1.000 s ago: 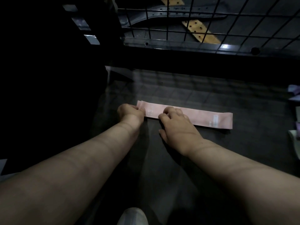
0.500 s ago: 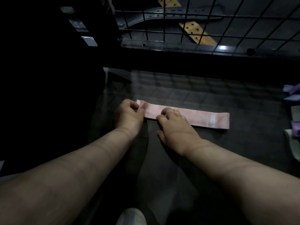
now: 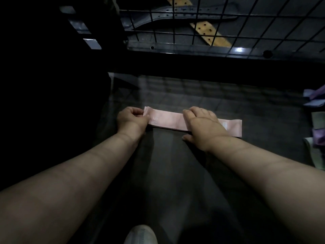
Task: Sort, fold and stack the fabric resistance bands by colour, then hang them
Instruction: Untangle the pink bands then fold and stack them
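A pink fabric band lies flat and stretched out on the dark glass table, running left to right. My left hand pinches the band's left end between thumb and curled fingers. My right hand lies on top of the band right of its middle, fingers bent over its far edge and thumb on the table at its near edge. The part of the band beneath that hand is hidden. The right end of the band lies free.
More bands in lilac, purple and pale green lie at the table's right edge. Behind the table stands a black wire grid over a dark metal frame. A white shoe tip shows below the glass.
My right hand has slid to the right along the pink band, away from my left hand. My left hand keeps its pinch on the left end.
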Demonstrator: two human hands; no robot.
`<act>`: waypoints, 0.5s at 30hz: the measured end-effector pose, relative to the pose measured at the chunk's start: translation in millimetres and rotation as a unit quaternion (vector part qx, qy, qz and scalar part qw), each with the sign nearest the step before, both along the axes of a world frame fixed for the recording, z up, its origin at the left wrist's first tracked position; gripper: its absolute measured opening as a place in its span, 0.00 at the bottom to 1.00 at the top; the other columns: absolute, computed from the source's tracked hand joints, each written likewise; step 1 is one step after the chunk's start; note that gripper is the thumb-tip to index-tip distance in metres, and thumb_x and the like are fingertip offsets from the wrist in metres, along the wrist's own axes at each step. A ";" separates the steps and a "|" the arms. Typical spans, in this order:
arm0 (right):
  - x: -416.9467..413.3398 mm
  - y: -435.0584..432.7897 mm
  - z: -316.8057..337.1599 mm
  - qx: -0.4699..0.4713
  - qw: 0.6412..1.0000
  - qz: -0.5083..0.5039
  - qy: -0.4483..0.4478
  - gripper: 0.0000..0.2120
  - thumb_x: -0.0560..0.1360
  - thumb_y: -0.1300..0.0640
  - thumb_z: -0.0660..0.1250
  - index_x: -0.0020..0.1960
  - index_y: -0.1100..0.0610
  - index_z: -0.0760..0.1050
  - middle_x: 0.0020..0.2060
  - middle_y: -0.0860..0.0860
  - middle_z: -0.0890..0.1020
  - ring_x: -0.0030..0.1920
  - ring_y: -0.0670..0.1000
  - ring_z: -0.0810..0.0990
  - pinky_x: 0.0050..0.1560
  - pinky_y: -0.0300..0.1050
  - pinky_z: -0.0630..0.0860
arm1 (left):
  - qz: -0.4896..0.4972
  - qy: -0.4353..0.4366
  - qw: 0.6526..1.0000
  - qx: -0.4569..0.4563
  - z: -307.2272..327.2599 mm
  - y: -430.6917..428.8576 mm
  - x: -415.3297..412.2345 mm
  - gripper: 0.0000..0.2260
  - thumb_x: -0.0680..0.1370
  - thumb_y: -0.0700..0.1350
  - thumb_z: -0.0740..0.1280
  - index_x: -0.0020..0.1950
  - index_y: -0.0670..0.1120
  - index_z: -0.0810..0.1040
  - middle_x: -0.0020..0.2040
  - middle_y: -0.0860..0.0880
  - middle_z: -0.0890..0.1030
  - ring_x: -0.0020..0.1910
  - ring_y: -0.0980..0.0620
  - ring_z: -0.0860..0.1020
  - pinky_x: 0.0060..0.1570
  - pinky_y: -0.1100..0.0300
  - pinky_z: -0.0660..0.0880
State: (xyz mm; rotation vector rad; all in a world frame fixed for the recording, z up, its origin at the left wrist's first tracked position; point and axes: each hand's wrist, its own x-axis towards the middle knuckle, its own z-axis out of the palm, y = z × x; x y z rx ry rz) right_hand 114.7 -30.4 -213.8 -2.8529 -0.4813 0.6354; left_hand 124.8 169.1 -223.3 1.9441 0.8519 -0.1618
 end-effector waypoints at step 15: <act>4.9 -14.5 -6.9 0.018 1.000 -0.008 0.009 0.28 0.74 0.45 0.70 0.68 0.54 0.66 0.66 0.52 0.65 0.66 0.56 0.64 0.67 0.49 0.63 | -0.571 -0.011 0.753 0.326 6.6 31.3 29.7 0.29 0.70 0.54 0.74 0.70 0.55 0.72 0.65 0.52 0.71 0.64 0.48 0.69 0.67 0.54 0.63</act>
